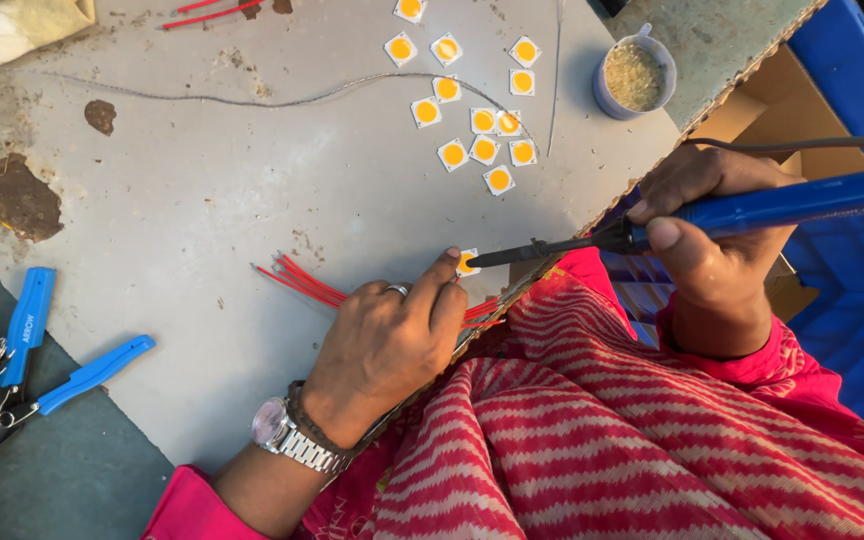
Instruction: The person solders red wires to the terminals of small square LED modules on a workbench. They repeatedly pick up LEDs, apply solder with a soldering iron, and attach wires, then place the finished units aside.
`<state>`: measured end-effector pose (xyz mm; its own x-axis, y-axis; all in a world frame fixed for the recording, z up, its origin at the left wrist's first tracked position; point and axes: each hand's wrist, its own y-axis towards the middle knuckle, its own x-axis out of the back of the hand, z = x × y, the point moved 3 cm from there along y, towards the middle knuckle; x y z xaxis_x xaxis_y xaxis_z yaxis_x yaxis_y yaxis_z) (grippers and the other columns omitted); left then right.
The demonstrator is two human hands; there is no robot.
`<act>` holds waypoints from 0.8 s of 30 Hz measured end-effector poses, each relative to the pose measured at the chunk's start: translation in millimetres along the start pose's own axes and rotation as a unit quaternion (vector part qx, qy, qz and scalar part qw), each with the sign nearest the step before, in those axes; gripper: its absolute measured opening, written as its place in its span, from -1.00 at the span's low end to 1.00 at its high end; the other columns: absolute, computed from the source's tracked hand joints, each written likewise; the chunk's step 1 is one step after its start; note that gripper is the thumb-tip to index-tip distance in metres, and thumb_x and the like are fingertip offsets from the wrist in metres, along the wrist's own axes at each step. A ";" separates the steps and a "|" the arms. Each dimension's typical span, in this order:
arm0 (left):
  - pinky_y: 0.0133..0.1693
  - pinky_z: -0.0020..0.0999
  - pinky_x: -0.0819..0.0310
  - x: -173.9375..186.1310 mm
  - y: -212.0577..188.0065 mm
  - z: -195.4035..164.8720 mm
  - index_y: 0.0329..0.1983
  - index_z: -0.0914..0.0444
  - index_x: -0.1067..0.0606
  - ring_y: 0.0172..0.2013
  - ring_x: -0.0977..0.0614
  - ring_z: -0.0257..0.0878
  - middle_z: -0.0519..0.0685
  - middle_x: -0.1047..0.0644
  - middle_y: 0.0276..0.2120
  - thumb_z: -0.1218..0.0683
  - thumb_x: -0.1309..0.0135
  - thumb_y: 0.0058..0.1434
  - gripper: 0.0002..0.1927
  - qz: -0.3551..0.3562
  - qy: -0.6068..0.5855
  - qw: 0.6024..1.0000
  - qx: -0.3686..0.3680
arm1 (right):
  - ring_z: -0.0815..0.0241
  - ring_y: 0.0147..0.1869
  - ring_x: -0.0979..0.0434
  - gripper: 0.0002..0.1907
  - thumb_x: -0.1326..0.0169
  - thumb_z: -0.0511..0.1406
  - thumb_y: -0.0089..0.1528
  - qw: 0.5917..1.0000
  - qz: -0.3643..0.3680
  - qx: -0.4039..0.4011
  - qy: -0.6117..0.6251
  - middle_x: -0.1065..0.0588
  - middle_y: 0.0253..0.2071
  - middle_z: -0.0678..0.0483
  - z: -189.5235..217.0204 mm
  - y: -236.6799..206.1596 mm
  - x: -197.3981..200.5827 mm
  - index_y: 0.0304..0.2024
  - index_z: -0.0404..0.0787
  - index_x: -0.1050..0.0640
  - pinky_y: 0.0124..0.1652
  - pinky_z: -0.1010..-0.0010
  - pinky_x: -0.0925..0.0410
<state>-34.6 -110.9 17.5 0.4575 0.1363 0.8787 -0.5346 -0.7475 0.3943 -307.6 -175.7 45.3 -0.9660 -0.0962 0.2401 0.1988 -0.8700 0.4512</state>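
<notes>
From where I'm watching, the LED chips (pixel 482 120) sit on the table (pixel 202 200); cup (pixel 635 75) right of them, pliers (pixel 42 350) far left, wires (pixel 302 282) nearer me.

A stained grey board (pixel 202 200) bears square yellow-centred chips (pixel 482 120), red wires (pixel 302 282), a small cup (pixel 635 75) and blue-handled pliers (pixel 42 350).

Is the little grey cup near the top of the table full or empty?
Partly full. The grey cup stands upright on the table, and pale yellowish grainy stuff covers its inside below the rim.

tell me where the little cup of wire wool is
In the head view, the cup stands at the table's top right edge, right of the square yellow chips.
</notes>
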 end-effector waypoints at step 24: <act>-0.49 -0.33 -0.52 -0.2 -0.5 -0.2 -0.40 0.30 -0.47 -0.66 -0.56 -0.26 0.21 -0.61 0.01 0.20 -0.11 0.13 -0.93 0.013 -0.015 1.000 0.021 | 0.18 -0.51 -0.58 -0.81 -0.18 -0.31 0.15 0.979 0.157 0.100 -0.077 -0.55 -0.45 -0.01 33.6 29.1 -23.2 -0.43 -0.33 -0.52 -0.39 0.48 -0.46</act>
<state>-34.6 -110.4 17.1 0.4655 0.0971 0.8797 -0.5169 -0.7770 0.3593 -273.9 -182.6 81.7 -0.8181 -0.2566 0.5147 0.5263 -0.6948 0.4902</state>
